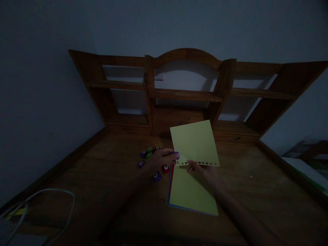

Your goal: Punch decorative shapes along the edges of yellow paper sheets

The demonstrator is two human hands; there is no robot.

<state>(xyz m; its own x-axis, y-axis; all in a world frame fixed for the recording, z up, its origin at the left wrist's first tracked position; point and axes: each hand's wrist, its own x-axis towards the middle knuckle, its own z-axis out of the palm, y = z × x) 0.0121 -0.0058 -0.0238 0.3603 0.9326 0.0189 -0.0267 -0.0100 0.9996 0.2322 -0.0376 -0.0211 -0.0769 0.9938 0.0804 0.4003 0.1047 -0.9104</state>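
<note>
A yellow sheet of paper [193, 140] is held raised, with a row of small punched shapes along its lower edge. My right hand [202, 172] pinches that edge between thumb and fingers. My left hand [164, 158] grips a purple craft punch [176, 155] at the sheet's lower left corner. Whether the punch is pressed down I cannot tell. Below the raised sheet lies a stack of coloured paper [193, 194], yellow on top. Several more punches rest left of the stack, among them a red punch [165, 168], a purple punch [156, 176] and a green punch [149, 155].
A wooden shelf unit [186, 95] stands along the back of the wooden desk [123, 153]. At the lower left is a white cable [73, 201]. Paper or a book [304, 171] lies beyond the desk's right edge. The room is dim.
</note>
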